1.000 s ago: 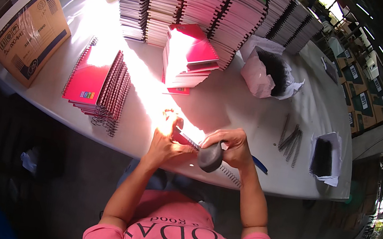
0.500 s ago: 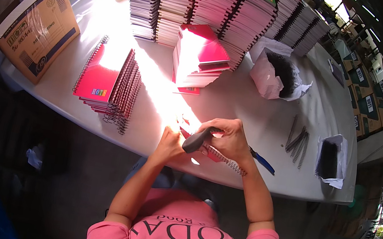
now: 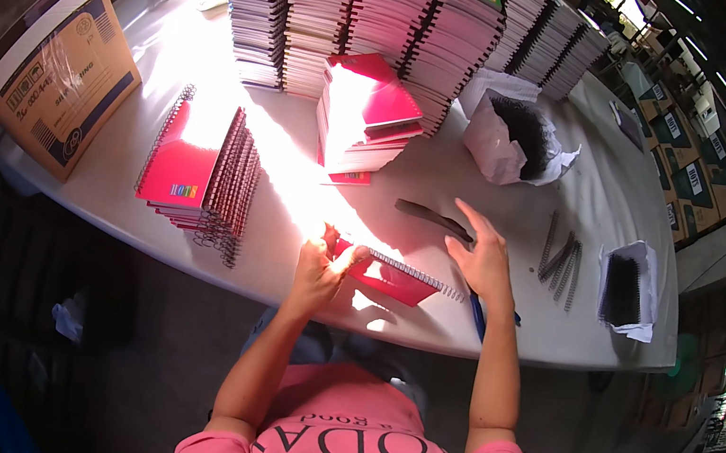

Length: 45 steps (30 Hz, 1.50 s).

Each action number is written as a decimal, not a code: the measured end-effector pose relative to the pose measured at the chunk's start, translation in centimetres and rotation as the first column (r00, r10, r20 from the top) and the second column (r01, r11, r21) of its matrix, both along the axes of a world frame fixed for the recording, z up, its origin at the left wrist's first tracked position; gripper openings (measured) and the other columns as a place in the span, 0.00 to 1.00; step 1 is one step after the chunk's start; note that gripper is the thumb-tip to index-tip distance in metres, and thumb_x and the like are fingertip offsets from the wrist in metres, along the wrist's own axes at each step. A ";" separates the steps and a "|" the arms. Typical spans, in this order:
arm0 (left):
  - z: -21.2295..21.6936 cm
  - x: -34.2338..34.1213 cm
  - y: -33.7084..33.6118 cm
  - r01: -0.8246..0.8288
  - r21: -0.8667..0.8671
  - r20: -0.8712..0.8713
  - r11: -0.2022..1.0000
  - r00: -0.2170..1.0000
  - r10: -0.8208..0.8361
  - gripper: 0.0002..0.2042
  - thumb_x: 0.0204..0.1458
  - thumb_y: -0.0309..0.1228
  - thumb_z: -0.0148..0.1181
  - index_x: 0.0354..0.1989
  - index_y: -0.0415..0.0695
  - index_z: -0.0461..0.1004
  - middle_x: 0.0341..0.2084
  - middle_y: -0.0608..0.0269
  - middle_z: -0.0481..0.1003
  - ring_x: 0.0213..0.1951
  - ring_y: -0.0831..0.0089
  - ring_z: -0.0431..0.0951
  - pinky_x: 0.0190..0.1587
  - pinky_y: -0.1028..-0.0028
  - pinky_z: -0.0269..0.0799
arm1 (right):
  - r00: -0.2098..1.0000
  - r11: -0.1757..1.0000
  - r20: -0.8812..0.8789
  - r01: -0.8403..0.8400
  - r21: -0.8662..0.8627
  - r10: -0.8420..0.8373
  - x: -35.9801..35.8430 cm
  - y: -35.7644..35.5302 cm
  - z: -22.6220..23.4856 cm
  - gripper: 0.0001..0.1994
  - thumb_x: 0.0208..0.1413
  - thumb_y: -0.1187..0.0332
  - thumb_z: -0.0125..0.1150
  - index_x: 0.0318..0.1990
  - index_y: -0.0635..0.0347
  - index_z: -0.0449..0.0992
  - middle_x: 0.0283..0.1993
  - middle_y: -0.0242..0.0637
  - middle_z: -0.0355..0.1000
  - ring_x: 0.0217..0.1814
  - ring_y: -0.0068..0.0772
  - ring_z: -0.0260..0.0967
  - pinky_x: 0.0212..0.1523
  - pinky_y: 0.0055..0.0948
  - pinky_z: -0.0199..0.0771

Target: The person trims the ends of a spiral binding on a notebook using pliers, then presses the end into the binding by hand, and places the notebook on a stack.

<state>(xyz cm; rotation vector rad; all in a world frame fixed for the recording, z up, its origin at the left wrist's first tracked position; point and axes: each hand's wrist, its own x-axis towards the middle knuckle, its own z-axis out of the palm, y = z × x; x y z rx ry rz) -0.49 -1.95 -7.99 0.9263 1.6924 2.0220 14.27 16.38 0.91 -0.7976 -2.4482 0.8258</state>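
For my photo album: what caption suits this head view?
Left hand grips a red spiral notebook; right hand lies open by a dark tool.

Red spiral-bound notebook (image 3: 388,277) flat at table's near edge, dark tool (image 3: 433,218) just behind.

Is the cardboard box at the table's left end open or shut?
Open: the cardboard box has its pale flaps lifted and spread outward; its contents cannot be seen.

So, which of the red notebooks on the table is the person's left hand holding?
The single red notebook at the table's near edge, held at its left end by the left hand. The red pile to the left and the red stack further back lie untouched.
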 end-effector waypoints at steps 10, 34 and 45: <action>5.9 3.4 0.6 -0.189 0.263 0.105 0.946 0.980 0.167 0.41 0.41 0.13 0.65 0.63 0.43 0.50 0.29 0.57 0.78 0.39 0.68 0.79 0.46 0.71 0.74 | 0.907 0.810 0.181 0.233 0.539 -0.381 11.4 -6.7 -6.2 0.25 0.56 0.57 0.56 0.61 0.52 0.64 0.52 0.44 0.64 0.52 0.49 0.62 0.56 0.44 0.59; 4.9 3.5 0.4 -0.285 0.326 -0.517 0.901 0.745 0.422 0.44 0.39 0.14 0.68 0.64 0.38 0.47 0.31 0.59 0.78 0.33 0.74 0.74 0.38 0.76 0.71 | 0.946 0.491 -0.301 -0.320 -0.810 0.121 3.6 -11.6 2.0 0.18 0.63 0.58 0.47 0.55 0.56 0.68 0.45 0.40 0.68 0.46 0.30 0.68 0.43 0.30 0.68; 7.8 1.9 -1.3 -0.295 0.342 0.291 0.892 0.936 0.198 0.33 0.52 0.19 0.58 0.64 0.46 0.49 0.45 0.60 0.66 0.38 0.77 0.72 0.34 0.84 0.72 | 0.877 0.890 0.304 0.242 0.385 -0.371 7.2 -7.2 -3.4 0.27 0.59 0.50 0.49 0.62 0.51 0.61 0.62 0.46 0.54 0.67 0.49 0.49 0.63 0.53 0.48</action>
